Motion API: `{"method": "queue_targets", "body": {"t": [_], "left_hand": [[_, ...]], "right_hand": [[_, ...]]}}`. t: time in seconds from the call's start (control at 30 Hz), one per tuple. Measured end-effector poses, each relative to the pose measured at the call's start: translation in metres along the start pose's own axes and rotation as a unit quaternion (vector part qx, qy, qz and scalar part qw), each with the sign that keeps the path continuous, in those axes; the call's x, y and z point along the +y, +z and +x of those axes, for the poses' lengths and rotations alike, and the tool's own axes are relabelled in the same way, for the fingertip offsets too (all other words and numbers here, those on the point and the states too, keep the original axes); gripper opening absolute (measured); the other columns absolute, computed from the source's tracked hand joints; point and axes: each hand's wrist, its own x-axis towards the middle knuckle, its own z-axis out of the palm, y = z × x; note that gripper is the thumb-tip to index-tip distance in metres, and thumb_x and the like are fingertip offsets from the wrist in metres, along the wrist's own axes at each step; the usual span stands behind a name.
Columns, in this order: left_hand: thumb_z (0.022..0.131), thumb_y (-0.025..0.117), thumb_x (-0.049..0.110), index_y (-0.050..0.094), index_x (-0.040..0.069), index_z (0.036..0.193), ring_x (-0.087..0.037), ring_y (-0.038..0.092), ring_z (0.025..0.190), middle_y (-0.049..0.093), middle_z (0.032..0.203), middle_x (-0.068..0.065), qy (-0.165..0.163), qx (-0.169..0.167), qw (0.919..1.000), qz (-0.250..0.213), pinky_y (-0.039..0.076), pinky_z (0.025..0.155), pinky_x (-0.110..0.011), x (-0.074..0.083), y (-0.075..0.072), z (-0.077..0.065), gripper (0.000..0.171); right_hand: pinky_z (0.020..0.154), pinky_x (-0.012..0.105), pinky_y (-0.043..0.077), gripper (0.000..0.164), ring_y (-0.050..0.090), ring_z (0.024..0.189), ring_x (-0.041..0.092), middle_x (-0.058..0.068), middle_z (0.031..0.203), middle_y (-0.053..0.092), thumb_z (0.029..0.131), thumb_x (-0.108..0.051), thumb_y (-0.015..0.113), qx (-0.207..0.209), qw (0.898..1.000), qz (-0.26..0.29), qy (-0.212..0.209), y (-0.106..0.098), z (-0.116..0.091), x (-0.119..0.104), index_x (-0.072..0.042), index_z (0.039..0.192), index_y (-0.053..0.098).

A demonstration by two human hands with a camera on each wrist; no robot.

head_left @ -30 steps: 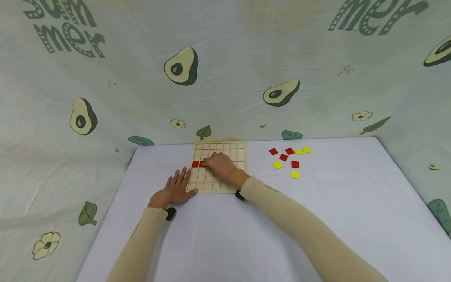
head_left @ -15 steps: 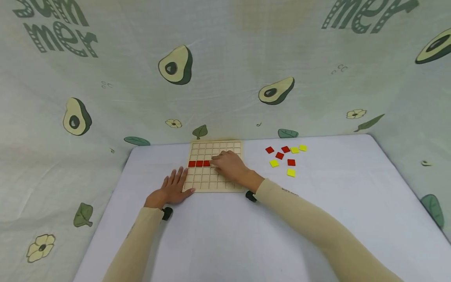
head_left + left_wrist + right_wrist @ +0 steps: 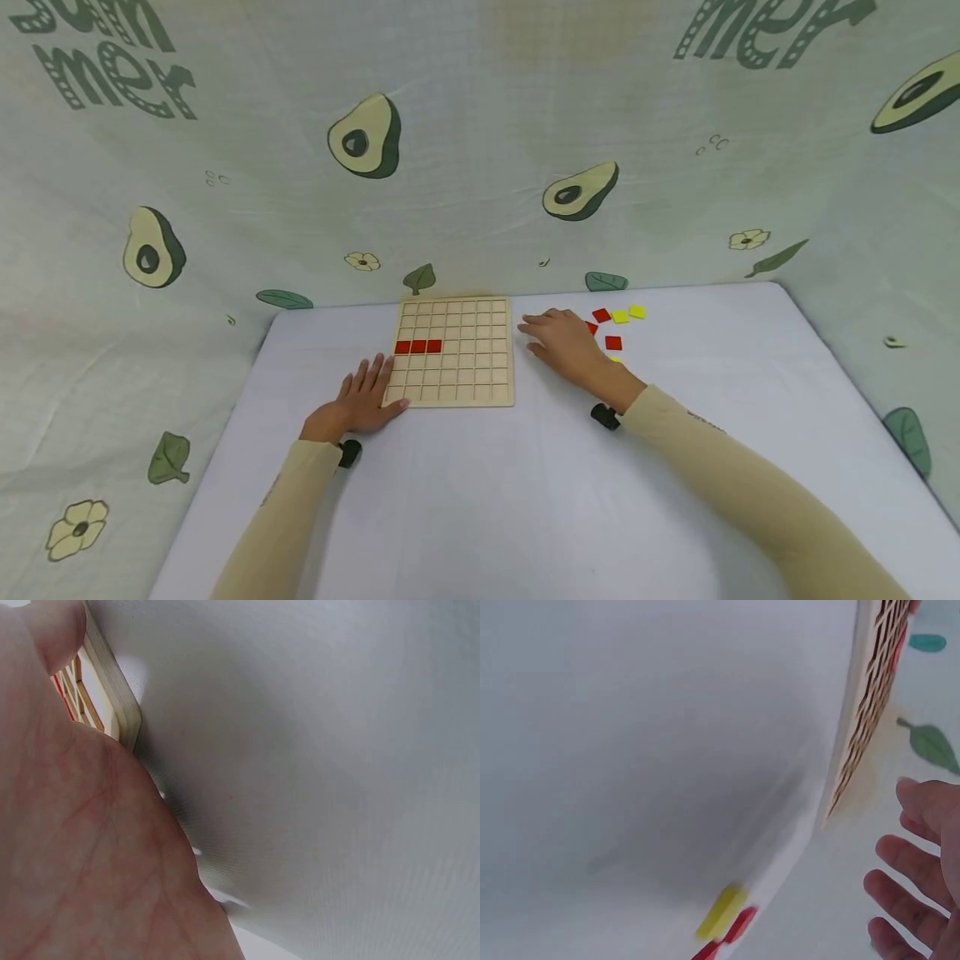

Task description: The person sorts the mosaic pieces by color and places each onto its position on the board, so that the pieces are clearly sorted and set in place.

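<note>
A square wooden grid board (image 3: 472,367) lies toward the back of the table. Three red tiles (image 3: 418,347) sit side by side in one of its rows, starting from the left edge. My left hand (image 3: 356,408) lies flat with fingers spread at the board's lower left corner, its thumb on the near edge. To the right of the board my right hand (image 3: 570,346) is in the air with loosely bent fingers and nothing in them. Loose red tiles (image 3: 613,342) and yellow tiles (image 3: 637,312) lie beside it, some hidden behind the hand.
A white cloth covers the table (image 3: 480,500). Behind it hangs a pale curtain (image 3: 465,167) printed with avocados and leaves, which also runs along both sides. In the right wrist view a yellow tile (image 3: 721,910) shows blurred near the bottom.
A third red tile has come into view on the board beside the other two. My right hand has left the board and moved right to the loose tiles. The left hand keeps its place.
</note>
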Motion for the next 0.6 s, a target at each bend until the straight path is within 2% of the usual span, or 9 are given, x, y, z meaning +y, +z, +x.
{"method": "queue_targets", "body": {"t": [0.3, 0.6], "left_hand": [[0.107, 0.049, 0.054, -0.004, -0.001, 0.168, -0.049, -0.013, 0.16, -0.011, 0.175, -0.026, -0.006, 0.0, 1.0, -0.006, -0.006, 0.126, -0.066, 0.004, -0.003, -0.003, 0.097], [0.107, 0.05, 0.052, -0.001, -0.002, 0.167, -0.05, -0.011, 0.16, -0.009, 0.175, -0.027, 0.002, 0.009, 0.9999, -0.005, -0.006, 0.125, -0.068, 0.003, -0.001, -0.003, 0.096]], "right_hand": [[0.106, 0.054, 0.05, 0.043, 0.066, 0.123, 0.037, 0.014, 0.138, 0.071, 0.092, -0.009, 0.083, 0.021, 0.999, 0.009, 0.042, -0.007, -0.034, 0.046, -0.004, 0.133, 0.073], [0.103, 0.058, 0.052, 0.036, 0.066, 0.119, 0.041, 0.019, 0.135, 0.071, 0.095, -0.006, 0.077, 0.0, 0.998, -0.011, 0.069, -0.009, -0.052, 0.079, -0.002, 0.131, 0.074]]}}
